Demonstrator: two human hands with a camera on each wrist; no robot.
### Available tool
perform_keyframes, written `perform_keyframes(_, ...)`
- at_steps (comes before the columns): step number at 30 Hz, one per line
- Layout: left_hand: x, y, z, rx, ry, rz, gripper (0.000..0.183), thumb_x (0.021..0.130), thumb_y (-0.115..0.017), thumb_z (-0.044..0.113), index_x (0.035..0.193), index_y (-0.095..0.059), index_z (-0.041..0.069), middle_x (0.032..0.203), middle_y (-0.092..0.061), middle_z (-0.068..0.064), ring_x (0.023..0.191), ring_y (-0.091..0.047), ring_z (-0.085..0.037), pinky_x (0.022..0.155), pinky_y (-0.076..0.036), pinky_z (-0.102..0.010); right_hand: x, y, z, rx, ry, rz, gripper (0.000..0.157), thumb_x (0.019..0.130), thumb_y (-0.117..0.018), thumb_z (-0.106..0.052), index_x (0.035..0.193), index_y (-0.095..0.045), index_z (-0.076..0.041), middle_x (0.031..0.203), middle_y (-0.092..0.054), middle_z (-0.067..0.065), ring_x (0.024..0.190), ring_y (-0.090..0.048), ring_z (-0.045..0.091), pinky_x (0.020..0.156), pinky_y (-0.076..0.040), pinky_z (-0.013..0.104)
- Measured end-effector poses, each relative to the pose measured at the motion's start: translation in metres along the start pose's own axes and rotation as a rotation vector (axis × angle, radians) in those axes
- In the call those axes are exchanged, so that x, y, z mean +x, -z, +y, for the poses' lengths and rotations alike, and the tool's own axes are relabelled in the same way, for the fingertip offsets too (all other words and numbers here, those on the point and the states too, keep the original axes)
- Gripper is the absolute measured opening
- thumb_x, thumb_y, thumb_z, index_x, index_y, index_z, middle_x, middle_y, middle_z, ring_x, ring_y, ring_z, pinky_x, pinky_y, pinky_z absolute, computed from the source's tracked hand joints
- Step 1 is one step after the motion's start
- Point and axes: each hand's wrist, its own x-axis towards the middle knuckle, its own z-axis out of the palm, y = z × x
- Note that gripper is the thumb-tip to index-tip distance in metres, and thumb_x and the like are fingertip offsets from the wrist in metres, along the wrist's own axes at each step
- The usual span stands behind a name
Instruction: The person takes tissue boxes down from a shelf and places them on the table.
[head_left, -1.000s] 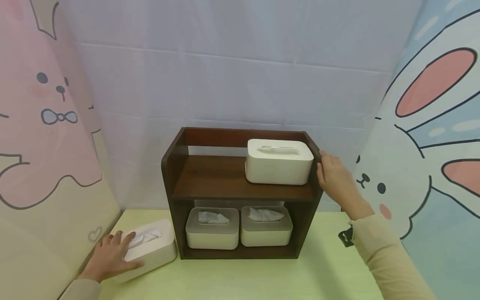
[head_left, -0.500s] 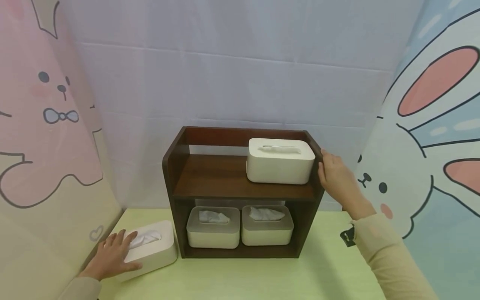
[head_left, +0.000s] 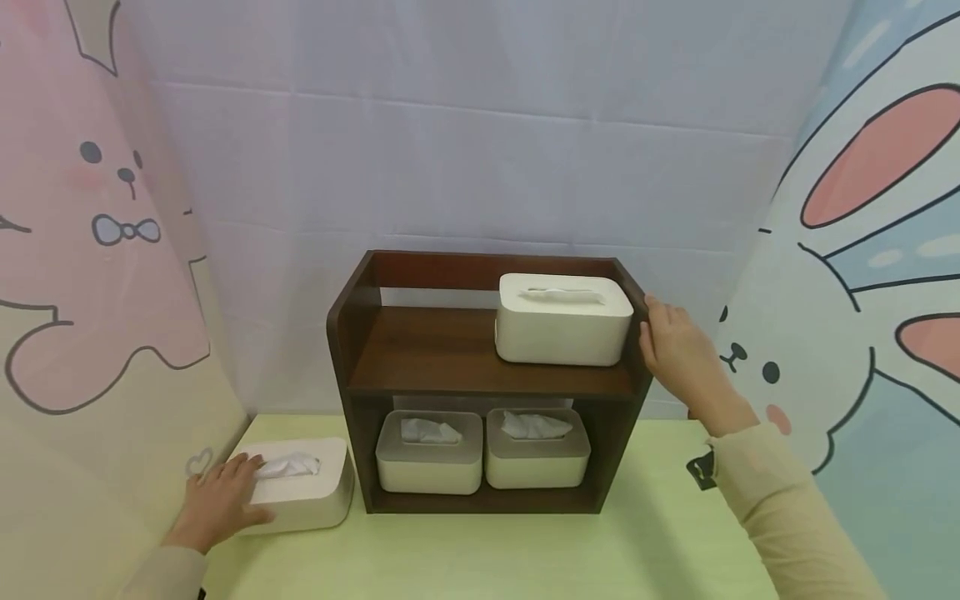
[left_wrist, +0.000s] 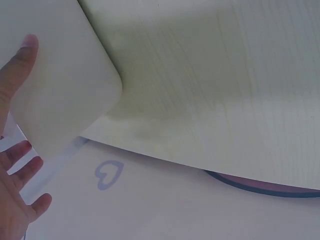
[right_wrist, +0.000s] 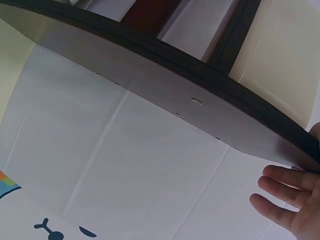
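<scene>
On the table at the left lies a white tissue box (head_left: 303, 500), a tissue showing in its top slot. My left hand (head_left: 221, 504) rests on its left end with fingers spread; in the left wrist view the thumb (left_wrist: 20, 65) lies against the box's side. My right hand (head_left: 678, 350) touches the upper right side panel of a dark brown two-tier shelf (head_left: 427, 354). In the right wrist view several of its fingers (right_wrist: 285, 187) extend straight beside the panel. Close to that hand, another tissue box (head_left: 562, 333) stands on the upper tier at the right.
Two tissue boxes with tissues poking out, a left one (head_left: 429, 471) and a right one (head_left: 536, 467), stand side by side on the lower tier. The shelf stands on a pale green table (head_left: 480, 554). Cartoon-printed side sheets and a plain back sheet (head_left: 465, 158) surround it.
The left tissue box has turned so its front faces more squarely forward, its near-left end shifting back with my left hand. My right hand stays at the shelf panel.
</scene>
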Motion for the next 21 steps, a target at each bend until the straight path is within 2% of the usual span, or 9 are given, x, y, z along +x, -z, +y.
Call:
perform_keyframes(7,0.0026,-0.0049,-0.0035,0.000,0.054,0.028,0.091,0.059,-0.075,0.052,0.123,-0.046,-0.005,0.118,-0.053,-0.027,0.104,-0.049,-0.047,0.080,-0.031,-0.069,0.0007,-0.0007,0.0015,-0.019,0.021,0.013,0.039,0.090,-0.046,-0.008,0.122,-0.044,0.015,0.103,-0.057,0.033,0.093,-0.055,0.045,0.074,-0.047,0.055)
perform_keyframes(17,0.0047,-0.0098,-0.0021,-0.008,0.095,0.100,0.084,0.060,-0.077,0.042,0.120,-0.046,-0.007,0.114,-0.053,-0.029,0.101,-0.050,-0.047,0.081,-0.031,-0.068,0.0011,-0.0010,0.0020,-0.025,0.040,0.034,0.038,0.089,-0.048,-0.008,0.120,-0.045,0.014,0.103,-0.058,0.032,0.093,-0.055,0.045,0.074,-0.047,0.054)
perform_keyframes(21,0.0063,-0.0106,-0.0010,-0.006,0.100,0.101,0.084,0.060,-0.078,0.040,0.120,-0.045,-0.008,0.114,-0.052,-0.030,0.101,-0.049,-0.048,0.082,-0.031,-0.068,0.0014,-0.0011,0.0022,-0.029,0.045,0.041,0.038,0.089,-0.048,-0.007,0.119,-0.046,0.015,0.103,-0.058,0.032,0.093,-0.055,0.045,0.074,-0.047,0.054)
